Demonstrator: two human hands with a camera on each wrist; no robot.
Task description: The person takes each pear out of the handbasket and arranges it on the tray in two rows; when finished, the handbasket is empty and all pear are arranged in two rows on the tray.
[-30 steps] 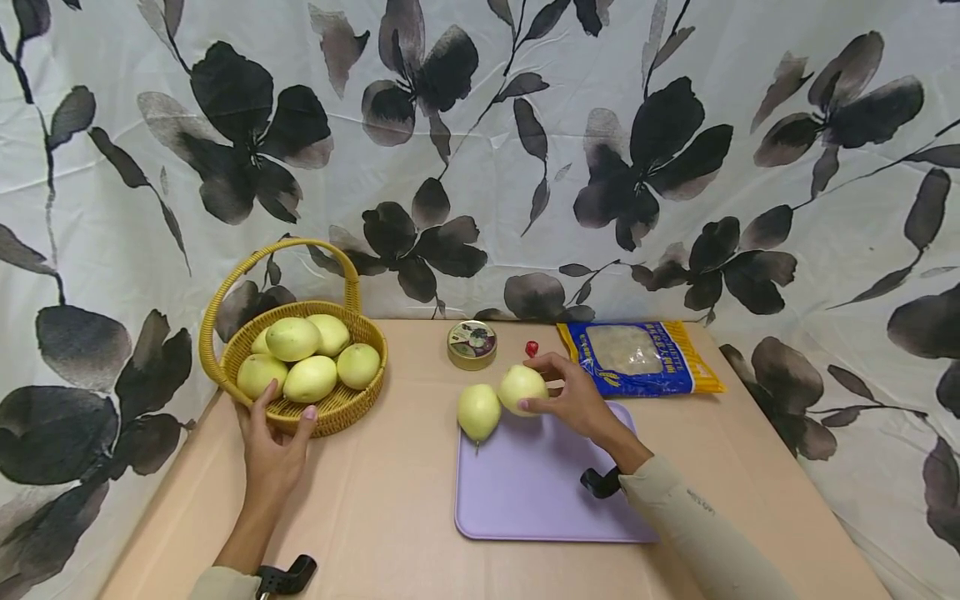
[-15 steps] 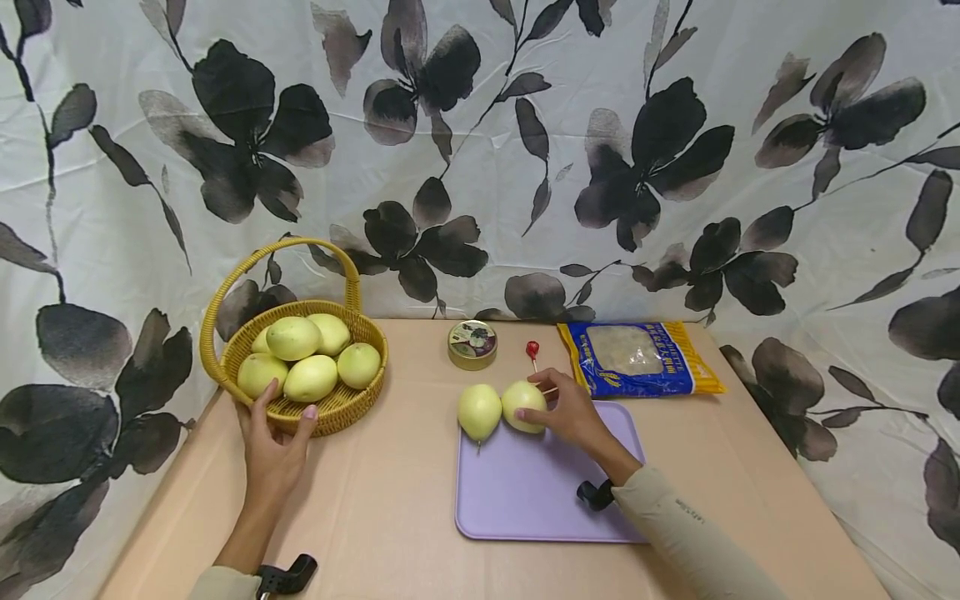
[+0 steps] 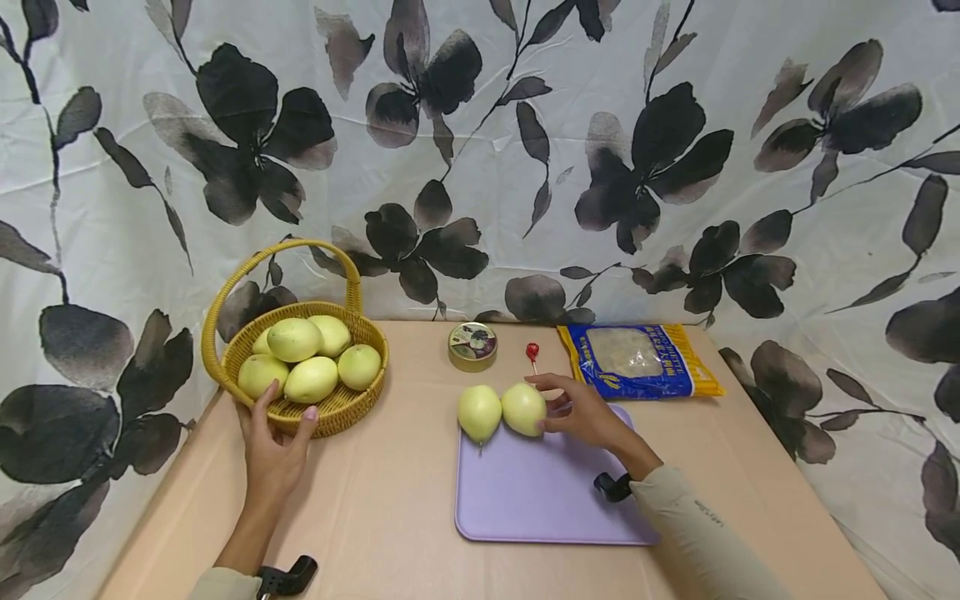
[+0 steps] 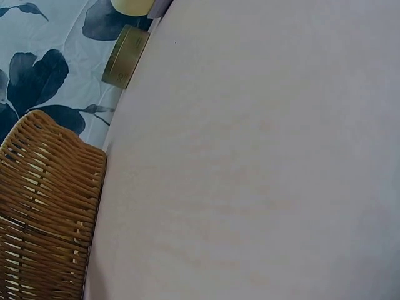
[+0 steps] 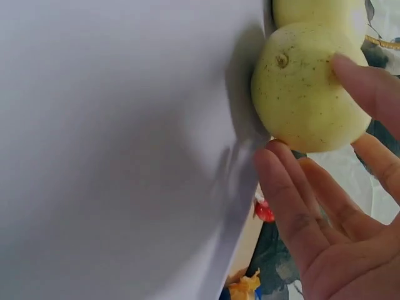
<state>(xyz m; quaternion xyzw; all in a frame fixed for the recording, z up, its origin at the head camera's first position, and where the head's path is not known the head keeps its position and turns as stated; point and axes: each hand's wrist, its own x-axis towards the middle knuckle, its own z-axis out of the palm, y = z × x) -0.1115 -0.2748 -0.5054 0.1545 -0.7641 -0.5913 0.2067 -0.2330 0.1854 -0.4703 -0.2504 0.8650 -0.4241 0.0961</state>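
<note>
In the head view my left hand [image 3: 273, 446] holds the front of a yellow wicker basket [image 3: 365, 410], with thumb and forefinger over its rim. Several pale yellow-green pears [image 3: 311, 380] lie inside. Two more pears sit side by side at the back left of a lilac tray [image 3: 540, 500]. At the right one of these pears [image 3: 522, 409] is my right hand [image 3: 581, 412], its fingers spread loosely. In the right wrist view the thumb [image 5: 369, 87] overlaps that pear [image 5: 306, 94] and the fingertips are right at its edge. The left wrist view shows only the basket's side [image 4: 47, 212], no hand.
Behind the tray lie a red lollipop [image 3: 532, 352] and a blue and yellow food packet [image 3: 637, 360]. A round tin [image 3: 472, 346] stands between basket and tray. A flowered cloth [image 3: 525, 217] hangs along the table's back edge.
My right hand lowered the right pear onto the tray beside the other one, then loosened its fingers and drew slightly right. The lollipop's stick came into sight. My left hand has stayed on the basket.
</note>
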